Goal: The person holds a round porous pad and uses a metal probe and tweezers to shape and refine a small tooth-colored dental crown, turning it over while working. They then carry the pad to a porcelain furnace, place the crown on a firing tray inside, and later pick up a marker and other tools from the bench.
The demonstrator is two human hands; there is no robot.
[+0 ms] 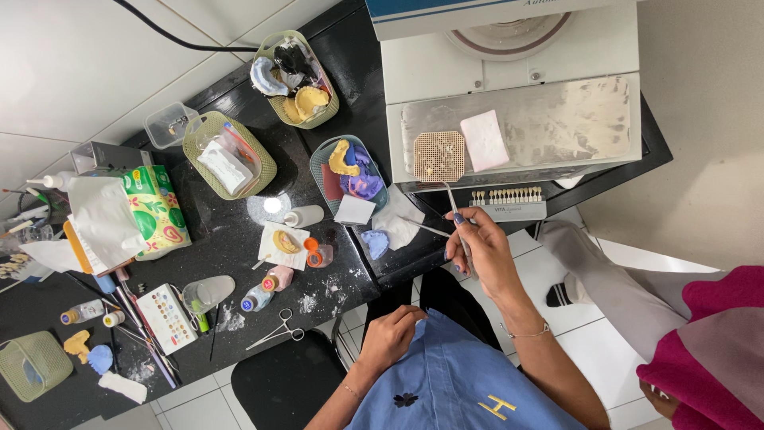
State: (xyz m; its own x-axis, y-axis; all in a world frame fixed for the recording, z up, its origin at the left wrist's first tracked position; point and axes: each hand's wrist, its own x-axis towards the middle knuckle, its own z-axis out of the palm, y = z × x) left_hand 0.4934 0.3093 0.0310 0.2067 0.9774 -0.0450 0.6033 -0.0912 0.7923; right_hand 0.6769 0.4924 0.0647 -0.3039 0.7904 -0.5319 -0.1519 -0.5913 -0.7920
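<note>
Against the far wall, past the black bench [239, 239], stands a white furnace [509, 87] with a grey shelf [557, 119] along its front. On that shelf lies a square honeycomb tray [438, 156], just beside a pale pink pad [484, 139]. Long tweezers [455, 213] run from the tray's near edge straight back to the right hand [484, 253], their long axis pointing away from the body. Right fingers are pinched narrow round the tweezers' handle, arm stretched forward, wrist raised. Left hand [390, 336] is farther off, resting loosely curled on the blue apron [454, 382], holding nothing visible.
</note>
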